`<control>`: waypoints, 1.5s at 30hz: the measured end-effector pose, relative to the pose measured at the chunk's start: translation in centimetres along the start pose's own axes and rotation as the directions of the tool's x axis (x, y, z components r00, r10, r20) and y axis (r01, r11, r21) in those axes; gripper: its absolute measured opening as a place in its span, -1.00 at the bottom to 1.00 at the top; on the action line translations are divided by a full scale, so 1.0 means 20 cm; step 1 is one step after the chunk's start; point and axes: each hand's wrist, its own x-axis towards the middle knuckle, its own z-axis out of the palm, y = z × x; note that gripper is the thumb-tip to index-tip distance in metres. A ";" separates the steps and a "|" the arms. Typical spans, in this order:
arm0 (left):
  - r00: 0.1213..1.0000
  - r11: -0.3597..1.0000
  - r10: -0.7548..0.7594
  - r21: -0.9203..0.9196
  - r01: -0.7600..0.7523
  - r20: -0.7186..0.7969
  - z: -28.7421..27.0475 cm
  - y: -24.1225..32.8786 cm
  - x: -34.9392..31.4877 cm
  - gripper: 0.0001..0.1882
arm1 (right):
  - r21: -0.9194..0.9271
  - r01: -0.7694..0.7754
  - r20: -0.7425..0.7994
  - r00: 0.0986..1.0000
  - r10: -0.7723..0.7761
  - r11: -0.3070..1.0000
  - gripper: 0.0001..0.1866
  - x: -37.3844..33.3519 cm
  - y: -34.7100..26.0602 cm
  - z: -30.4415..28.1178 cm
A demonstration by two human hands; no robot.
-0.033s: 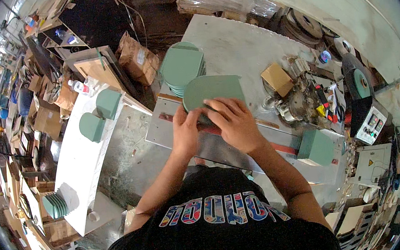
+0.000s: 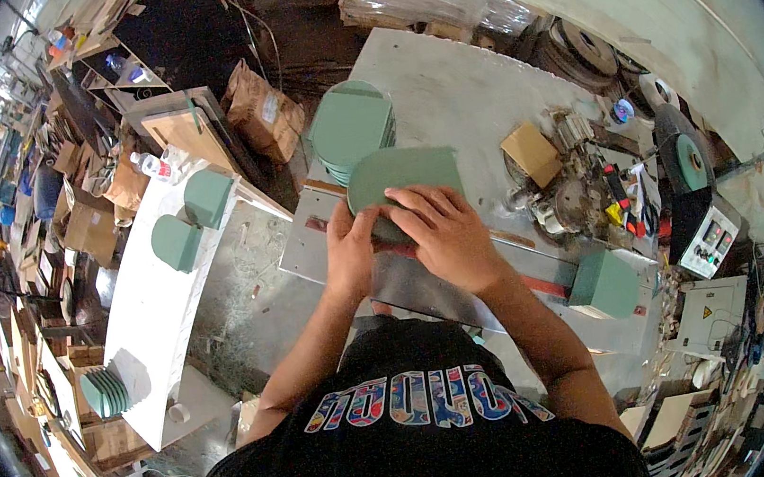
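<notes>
Green panel [image 2: 410, 168], shifted slightly left

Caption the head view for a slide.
Left hand and right hand on a green panel at a grey worktable, stacked green panels beyond.

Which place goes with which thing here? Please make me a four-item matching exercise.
Things:
1. Right hand
2. Tan box
3. Tall stack of green panels
4. White table

Places:
A. Left of the grey table, across a strip of floor
B. Beside metal parts
C. On a single green panel
D. On the grey table's left side

Pairs: 1-C, 2-B, 3-D, 4-A
</notes>
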 end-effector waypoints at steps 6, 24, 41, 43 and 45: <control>0.970 0.946 0.225 0.220 -0.239 0.088 -0.39 0.03 0.23 -0.72 | 0.137 -0.285 0.044 0.959 0.281 0.949 -0.21 0.26 0.04 -0.06; 0.994 0.967 0.027 0.251 -0.052 0.102 -0.69 0.23 1.08 -0.58 | 0.884 -0.434 0.409 0.543 0.733 -0.173 -0.52 0.61 0.64 0.65; 0.998 0.903 0.063 0.426 -0.057 0.001 -0.76 0.12 1.38 -0.61 | 0.765 -0.644 0.346 0.438 0.830 0.021 -0.62 0.79 0.83 0.79; 0.998 0.892 0.056 0.449 -0.048 -0.004 -0.77 0.12 1.39 -0.61 | 0.740 -0.668 0.314 0.452 0.835 0.083 -0.61 0.81 0.80 0.77; 0.999 0.914 0.041 0.404 -0.038 0.001 -0.77 0.10 1.39 -0.60 | 0.666 -0.721 0.289 0.488 0.824 0.193 -0.62 0.81 0.81 0.77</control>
